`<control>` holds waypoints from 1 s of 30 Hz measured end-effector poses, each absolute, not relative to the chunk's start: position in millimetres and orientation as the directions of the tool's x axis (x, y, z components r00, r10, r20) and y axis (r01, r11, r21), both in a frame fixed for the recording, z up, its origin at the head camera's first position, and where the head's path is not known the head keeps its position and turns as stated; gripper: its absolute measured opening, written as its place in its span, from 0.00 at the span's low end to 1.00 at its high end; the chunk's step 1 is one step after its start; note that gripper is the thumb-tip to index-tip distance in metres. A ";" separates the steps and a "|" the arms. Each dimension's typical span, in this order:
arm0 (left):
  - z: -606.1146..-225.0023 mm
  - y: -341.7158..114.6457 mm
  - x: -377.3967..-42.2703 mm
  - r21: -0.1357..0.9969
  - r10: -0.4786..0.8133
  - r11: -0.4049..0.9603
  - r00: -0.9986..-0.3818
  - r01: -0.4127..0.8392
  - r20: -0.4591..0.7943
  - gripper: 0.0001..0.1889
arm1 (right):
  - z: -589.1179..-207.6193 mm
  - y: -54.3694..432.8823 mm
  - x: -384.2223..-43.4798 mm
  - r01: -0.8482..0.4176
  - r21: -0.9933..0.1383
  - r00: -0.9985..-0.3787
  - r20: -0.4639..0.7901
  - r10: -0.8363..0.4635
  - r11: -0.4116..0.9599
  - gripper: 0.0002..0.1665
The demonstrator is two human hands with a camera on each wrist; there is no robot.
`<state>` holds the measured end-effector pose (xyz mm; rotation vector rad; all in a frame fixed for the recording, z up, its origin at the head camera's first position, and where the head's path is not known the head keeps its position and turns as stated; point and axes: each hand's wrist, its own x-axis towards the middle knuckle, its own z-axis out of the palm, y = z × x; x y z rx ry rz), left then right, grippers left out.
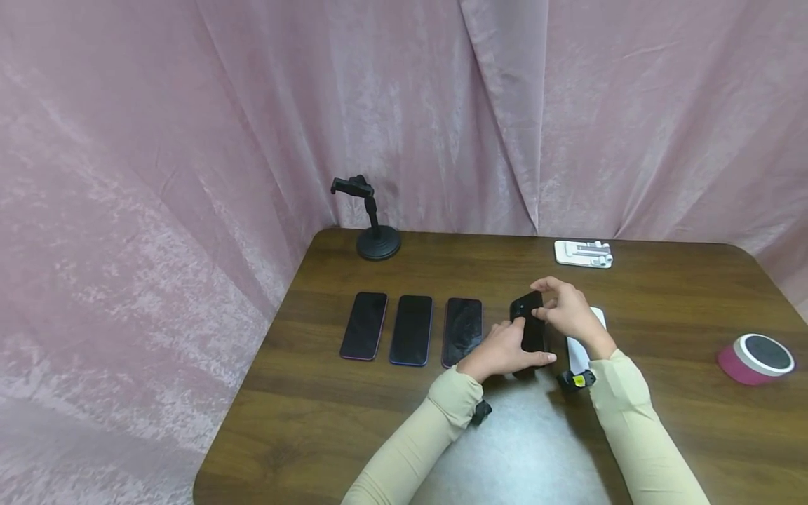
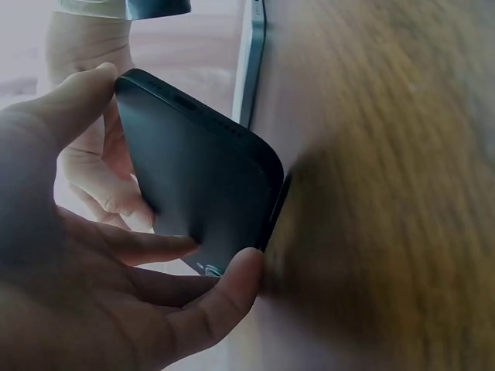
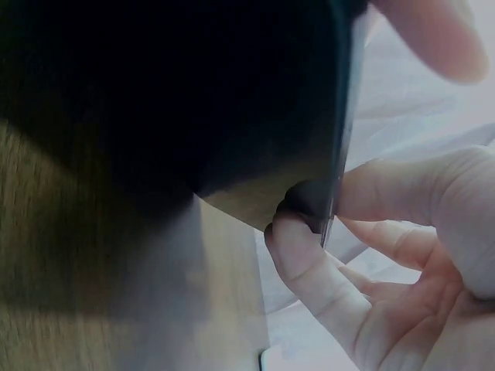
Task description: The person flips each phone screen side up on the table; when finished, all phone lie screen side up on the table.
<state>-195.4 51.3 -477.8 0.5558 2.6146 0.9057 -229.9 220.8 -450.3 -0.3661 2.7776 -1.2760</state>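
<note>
Both hands hold a black smartphone (image 1: 534,335) tilted just above the table, its camera side partly turned up. My left hand (image 1: 500,349) holds its near end, thumb at one bottom corner and fingers along the opposite edge, as the left wrist view shows for the phone (image 2: 201,162). At the far end my right hand (image 1: 568,312) pinches the edge; the right wrist view shows thumb and fingertip on either side of the phone (image 3: 263,185). Left of the hands lie three dark phones in a row: one (image 1: 364,326), another (image 1: 412,330), and a third (image 1: 463,328) beside the left hand.
A white flat object (image 1: 577,356) lies partly under the right forearm. A black phone stand (image 1: 377,242) is at the back left, a folded white stand (image 1: 583,254) at the back. To the right sits a pink and white round object (image 1: 755,359). A pink curtain (image 1: 429,119) hangs behind.
</note>
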 end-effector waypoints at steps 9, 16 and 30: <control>-470.2 52.2 -193.4 0.763 0.438 0.632 -0.875 0.136 -0.207 0.43 | -444.4 217.9 -227.3 -0.188 -0.762 -0.970 0.046 -0.238 0.620 0.27; -468.3 54.2 -192.2 0.755 0.388 0.650 -0.891 0.084 -0.235 0.45 | -443.6 213.4 -224.4 -0.180 -0.764 -0.970 0.034 -0.240 0.620 0.29; -461.8 40.0 -188.2 0.903 0.400 0.425 -0.883 -0.059 -0.245 0.35 | -457.9 215.0 -222.8 -0.024 -0.902 -0.896 -0.172 -0.410 0.431 0.32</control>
